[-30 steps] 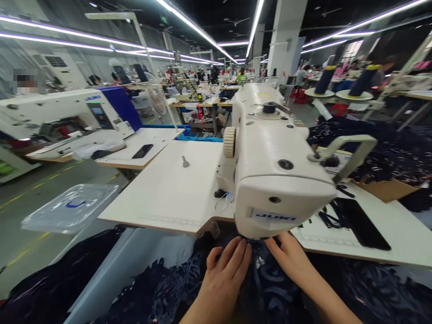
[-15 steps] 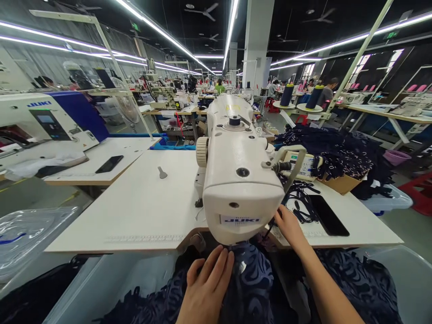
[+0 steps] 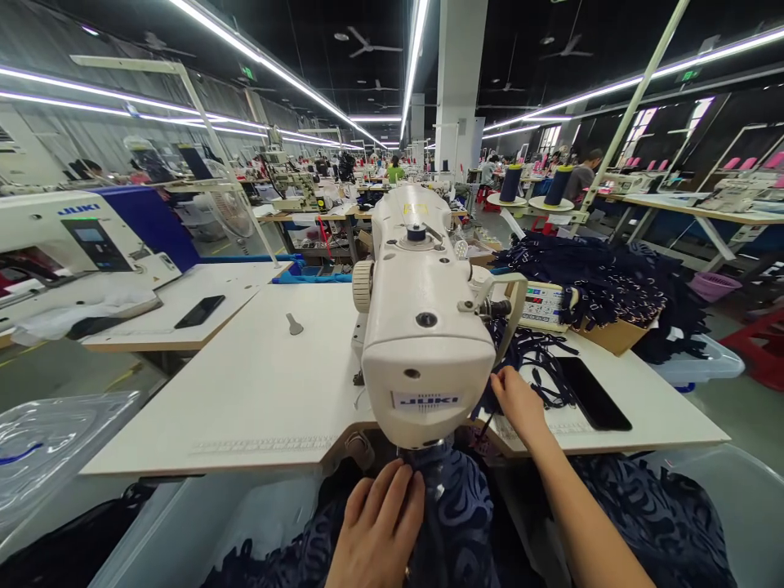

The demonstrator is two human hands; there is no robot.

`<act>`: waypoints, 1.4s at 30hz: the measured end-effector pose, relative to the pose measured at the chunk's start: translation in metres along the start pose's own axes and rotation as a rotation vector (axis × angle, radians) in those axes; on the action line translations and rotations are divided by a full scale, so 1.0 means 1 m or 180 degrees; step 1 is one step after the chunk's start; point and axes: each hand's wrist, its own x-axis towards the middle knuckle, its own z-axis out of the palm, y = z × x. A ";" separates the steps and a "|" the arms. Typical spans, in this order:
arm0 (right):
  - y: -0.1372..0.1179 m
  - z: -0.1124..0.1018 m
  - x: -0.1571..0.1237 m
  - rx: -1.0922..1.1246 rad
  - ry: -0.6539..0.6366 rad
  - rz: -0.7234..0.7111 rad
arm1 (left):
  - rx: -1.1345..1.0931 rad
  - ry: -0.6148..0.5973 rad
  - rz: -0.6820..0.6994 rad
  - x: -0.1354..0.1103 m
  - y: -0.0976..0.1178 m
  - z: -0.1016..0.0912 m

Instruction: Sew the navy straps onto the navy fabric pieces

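Dark navy patterned fabric (image 3: 456, 498) hangs down in front of a white sewing machine (image 3: 429, 343), its upper end hidden beneath the machine head. My left hand (image 3: 380, 523) is on this fabric just below the head, fingers together and bent over it, thumb out of sight. To the right of the head, my right hand (image 3: 519, 402) is closed, its fingertips pinched at a thin dark strap (image 3: 487, 425) that runs down toward the needle area. The needle and presser foot are hidden by the head. Loose navy straps (image 3: 542, 363) lie behind my right hand.
A black phone (image 3: 591, 392) lies on the right of the white table (image 3: 257, 384); a small grey metal piece (image 3: 295, 325) lies on its left. Dark straps (image 3: 606, 278) are piled above a cardboard box (image 3: 621, 331). Plastic bins (image 3: 750, 498) stand below the table.
The view has tilted up and shifted slightly, moving the machine a little left in the picture. My right hand has drawn slightly up, showing more of its fingers. My left hand stays on the fabric.
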 end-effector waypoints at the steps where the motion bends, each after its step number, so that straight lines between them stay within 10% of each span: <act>1: 0.007 -0.002 0.002 0.0092 0.0110 0.0059 | 0.0004 -0.0002 0.0101 0.001 0.000 -0.002; 12: 0.061 -0.018 0.015 0.2455 0.0058 0.0150 | 0.0212 -0.0394 0.0754 0.000 -0.008 -0.012; 20: 0.019 -0.028 -0.062 0.3961 -0.1137 0.0169 | 0.0158 -0.0622 0.0071 0.026 0.009 -0.016; 26: -0.019 -0.023 -0.106 0.3923 -0.1931 -0.0051 | 0.0160 -0.0465 0.0090 0.028 0.022 -0.004; 42: -0.044 -0.015 -0.114 0.2598 -0.1355 -0.0828 | -0.0549 -0.0310 0.0339 0.008 0.009 -0.010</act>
